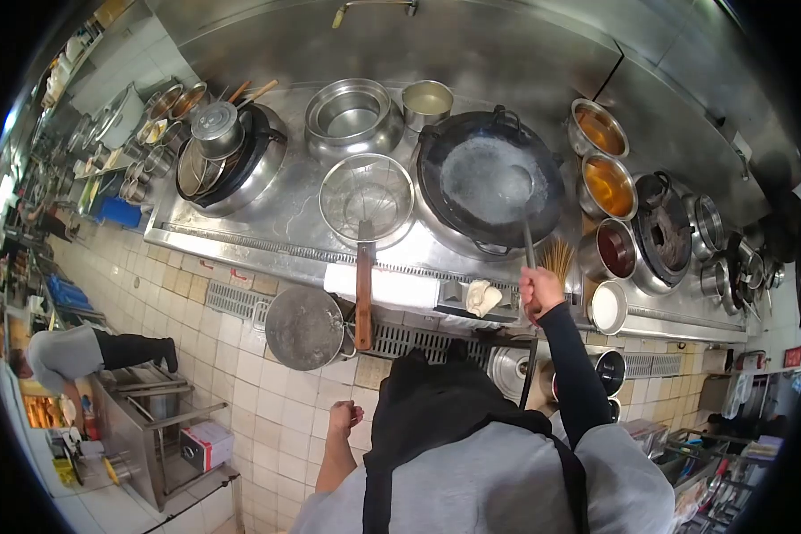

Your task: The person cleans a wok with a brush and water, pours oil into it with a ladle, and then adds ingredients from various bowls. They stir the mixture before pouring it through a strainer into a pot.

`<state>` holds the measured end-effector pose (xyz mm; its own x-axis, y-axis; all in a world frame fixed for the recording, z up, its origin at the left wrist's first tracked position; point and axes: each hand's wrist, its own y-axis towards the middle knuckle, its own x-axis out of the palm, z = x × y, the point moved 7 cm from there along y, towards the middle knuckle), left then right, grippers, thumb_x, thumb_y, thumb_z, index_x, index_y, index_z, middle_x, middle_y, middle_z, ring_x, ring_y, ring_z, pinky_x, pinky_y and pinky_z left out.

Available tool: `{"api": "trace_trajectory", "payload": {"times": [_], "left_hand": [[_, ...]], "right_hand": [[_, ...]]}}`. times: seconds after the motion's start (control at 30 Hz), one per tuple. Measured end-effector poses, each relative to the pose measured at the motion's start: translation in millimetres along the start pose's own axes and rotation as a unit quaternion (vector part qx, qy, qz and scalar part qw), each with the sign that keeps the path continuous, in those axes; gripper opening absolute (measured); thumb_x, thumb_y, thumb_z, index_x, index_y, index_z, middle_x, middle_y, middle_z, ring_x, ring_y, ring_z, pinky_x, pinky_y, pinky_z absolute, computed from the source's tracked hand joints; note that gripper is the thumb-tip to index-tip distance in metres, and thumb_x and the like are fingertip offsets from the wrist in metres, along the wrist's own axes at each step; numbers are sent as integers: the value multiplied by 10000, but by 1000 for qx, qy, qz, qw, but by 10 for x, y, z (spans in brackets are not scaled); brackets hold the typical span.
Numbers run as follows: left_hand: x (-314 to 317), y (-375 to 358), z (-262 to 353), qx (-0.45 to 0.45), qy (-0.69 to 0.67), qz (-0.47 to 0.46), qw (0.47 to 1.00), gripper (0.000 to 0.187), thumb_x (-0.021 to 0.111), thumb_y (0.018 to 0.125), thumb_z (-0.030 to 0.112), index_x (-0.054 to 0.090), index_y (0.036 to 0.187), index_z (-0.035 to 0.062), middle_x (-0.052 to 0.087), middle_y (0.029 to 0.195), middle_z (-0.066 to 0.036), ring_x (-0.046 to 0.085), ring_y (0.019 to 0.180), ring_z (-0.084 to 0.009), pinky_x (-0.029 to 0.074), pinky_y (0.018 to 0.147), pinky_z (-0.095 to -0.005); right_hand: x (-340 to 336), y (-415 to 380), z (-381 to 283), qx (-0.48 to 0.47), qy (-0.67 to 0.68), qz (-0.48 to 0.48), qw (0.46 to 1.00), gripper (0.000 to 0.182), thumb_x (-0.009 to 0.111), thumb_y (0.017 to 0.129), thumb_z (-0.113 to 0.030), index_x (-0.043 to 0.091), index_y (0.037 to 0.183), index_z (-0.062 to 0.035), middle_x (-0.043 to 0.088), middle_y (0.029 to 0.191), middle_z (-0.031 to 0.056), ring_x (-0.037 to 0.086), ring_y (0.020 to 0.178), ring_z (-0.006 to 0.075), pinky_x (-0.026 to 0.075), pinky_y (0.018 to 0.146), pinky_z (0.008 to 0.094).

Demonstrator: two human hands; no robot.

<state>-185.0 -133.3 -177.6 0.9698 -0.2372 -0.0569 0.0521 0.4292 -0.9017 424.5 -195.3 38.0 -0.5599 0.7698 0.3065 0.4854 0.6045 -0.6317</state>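
Observation:
My right hand is wrapped round the long handle of a ladle. The ladle's bowl sits in the whitish, cloudy liquid inside a large black wok on the range. Beside the steel pot on the floor, my left hand hangs low at my side with its fingers curled in and nothing visible in them. To the left of the wok, a round wire-mesh strainer rests with its wooden handle reaching out past the counter edge. A crumpled pale cloth lies just left of my right hand.
Right of the wok stand a bamboo brush, bowls of orange liquid and a pot of dark red liquid. A large steel pot is on the tiled floor. Another person bends over at the far left.

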Motion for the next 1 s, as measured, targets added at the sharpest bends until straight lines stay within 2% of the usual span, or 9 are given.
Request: {"api": "trace_trajectory", "payload": {"times": [0.03,0.13,0.17,0.57,0.67,0.7,0.83,0.93,1.0], "left_hand": [[16,22,44,7,4,-2,1000,182,510,926,109,503,1062,-12,639,795,-119,651,654,-209,553,553,-316],[78,3,130,14,17,1,1000,215,501,939,131,525,1099,-11,648,848,-123,656,712,-208,562,595,-328],[96,-13,146,15,14,1,1000,218,503,939,133,525,1101,-10,650,850,-124,656,713,-207,562,594,-329],[-162,19,-905,-69,31,-5,997,212,537,927,123,568,1078,-23,639,766,-106,634,641,-181,565,570,-323],[-157,-8,-975,-60,31,-3,998,138,531,931,134,573,980,13,610,717,-61,547,530,-137,455,454,-283],[-154,-31,-914,-45,43,16,998,162,545,907,93,588,966,-51,626,743,-117,613,579,-177,559,526,-321],[-48,-101,-643,-24,-4,22,999,136,541,888,95,583,882,-35,619,695,-116,608,550,-192,545,510,-324],[97,-14,-433,-2,57,-34,998,179,550,888,127,591,784,-13,616,659,-117,603,534,-199,516,488,-313],[264,235,-293,54,227,-48,971,255,572,868,171,625,738,-41,641,681,-159,639,578,-229,507,523,-351]], "right_hand": [[160,-67,-59,57,124,-65,988,200,563,940,-143,525,1045,22,480,653,19,475,497,78,405,397,241],[526,-437,-393,191,405,-144,882,225,526,954,-94,465,1099,67,465,670,21,429,468,77,389,383,202],[555,-464,-434,173,404,-161,884,286,518,962,-99,412,1141,95,478,705,27,433,477,68,384,383,174],[1318,-1137,-331,133,175,-202,954,248,477,990,-167,485,1162,12,425,703,-38,362,468,18,321,348,171],[1608,-1332,-218,170,171,-237,941,270,455,996,-157,483,1196,22,426,712,-36,357,464,13,320,342,169],[1703,-1390,-165,180,175,-262,932,285,434,1005,-153,482,1211,39,424,719,-34,355,462,9,334,345,165],[2115,-1533,160,309,236,-312,867,298,422,1018,-162,481,1206,62,415,717,-33,344,454,14,342,349,165],[2445,-1536,437,394,230,-357,815,270,425,1017,-156,493,1176,52,414,711,-34,339,460,11,331,349,167],[2653,-1485,665,417,170,-393,802,212,449,1006,-130,503,1130,33,405,699,-39,343,464,12,306,351,169]]}}
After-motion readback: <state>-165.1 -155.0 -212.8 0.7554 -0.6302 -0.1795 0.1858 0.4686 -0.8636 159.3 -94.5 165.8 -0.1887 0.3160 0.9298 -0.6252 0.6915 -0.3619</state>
